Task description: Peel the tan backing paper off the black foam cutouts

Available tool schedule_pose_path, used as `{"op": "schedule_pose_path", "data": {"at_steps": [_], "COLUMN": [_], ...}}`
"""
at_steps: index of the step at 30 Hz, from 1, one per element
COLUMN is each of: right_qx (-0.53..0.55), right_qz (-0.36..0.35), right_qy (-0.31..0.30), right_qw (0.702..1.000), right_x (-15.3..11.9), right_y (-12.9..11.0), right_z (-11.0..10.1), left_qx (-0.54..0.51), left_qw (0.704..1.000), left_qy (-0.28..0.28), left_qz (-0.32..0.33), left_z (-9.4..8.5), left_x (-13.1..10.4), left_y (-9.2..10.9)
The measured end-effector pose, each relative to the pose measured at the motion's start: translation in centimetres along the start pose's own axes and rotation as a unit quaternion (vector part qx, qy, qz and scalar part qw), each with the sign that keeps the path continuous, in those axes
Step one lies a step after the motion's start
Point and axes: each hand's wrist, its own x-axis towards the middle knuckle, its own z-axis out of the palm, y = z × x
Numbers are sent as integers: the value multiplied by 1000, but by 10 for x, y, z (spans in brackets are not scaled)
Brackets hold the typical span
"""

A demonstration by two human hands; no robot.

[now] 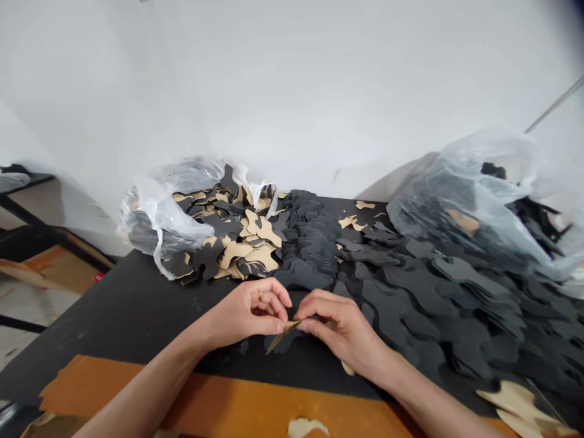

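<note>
While both hands meet at lower centre of the frame, the left hand [244, 316] and right hand [344, 331] pinch one flat cutout piece, black on one face and tan on the other [281, 336], just above the black table [123, 310]. Left fingers [274, 325] are closed on the upper tan edge; the right fingers are closed on the same edge from the other side. Neither hand holds anything else.

Orientation: long axis runs from lower left to upper right in the frame, tilted, tan face turned up toward the camera, black face down. Its lower-left tip points at the orange board [219, 401].

Risks, as judged:
- The two layers look thin; a pull at the pinched edge could tear or crease the tan layer.
- A slip would drop it among the overlapping row of black cutouts [410, 292] just to the right, where it would be hard to pick out.
- The clear plastic bag spilling mixed tan and black cutouts [155, 213] sits close behind; an elbow sweep could scatter it.
</note>
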Motion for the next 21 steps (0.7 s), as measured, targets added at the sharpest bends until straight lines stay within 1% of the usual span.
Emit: {"op": "schedule_pose_path", "data": {"at_steps": [4, 9, 11, 14, 17, 19, 21], "right_qx": [-43, -137, -161, -185, -196, -175, -126], "right_qz": [-69, -170, -198, -204, -195, -182, -149], "right_qy": [-5, 23, 33, 46, 50, 56, 61], "right_qw": [997, 976, 966, 960, 960, 966, 979], "right_x": [0, -2, -3, -4, -4, -3, -2], "right_y": [-2, -3, -2, -1, -3, -6, -9], "right_z": [-2, -2, -2, -2, -2, -2, -1], "left_qx": [10, 29, 46, 78, 83, 76, 74], "left_qw": [999, 999, 999, 996, 995, 996, 996], "left_qy": [25, 10, 14, 35, 48, 48, 45], "left_qz": [18, 27, 24, 21, 15, 8, -2], "left_z": [1, 4, 5, 5, 6, 7, 7], "left_x": [0, 2, 4, 5, 6, 6, 7], "left_y": [-1, -3, -4, -5, -5, -5, -5]}}
